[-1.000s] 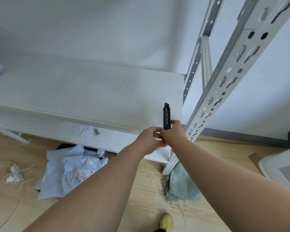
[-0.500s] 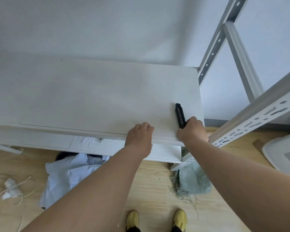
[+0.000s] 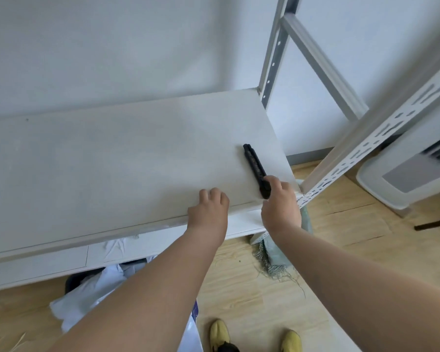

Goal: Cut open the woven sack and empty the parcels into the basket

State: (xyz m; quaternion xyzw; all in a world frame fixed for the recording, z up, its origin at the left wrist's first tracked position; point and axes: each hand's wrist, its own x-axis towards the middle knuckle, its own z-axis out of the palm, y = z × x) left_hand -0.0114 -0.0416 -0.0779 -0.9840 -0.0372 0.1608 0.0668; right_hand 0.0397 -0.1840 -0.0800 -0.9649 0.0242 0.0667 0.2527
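The black utility knife (image 3: pixel 255 171) lies flat on the shelf (image 3: pixel 117 158) right of frame centre, long axis running up and left from the right hand (image 3: pixel 281 204), which grips its near end. The left hand (image 3: pixel 210 212), nearby, rests loosely curled, holding nothing. White parcels (image 3: pixel 92 295) lie lower left.

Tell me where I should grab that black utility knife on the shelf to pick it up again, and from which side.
Probably the near end of the black utility knife, where the right hand touches it now. It lies flat on the shelf near the front right corner, pointing away from you, so come from the front edge and pinch its two long sides from above.
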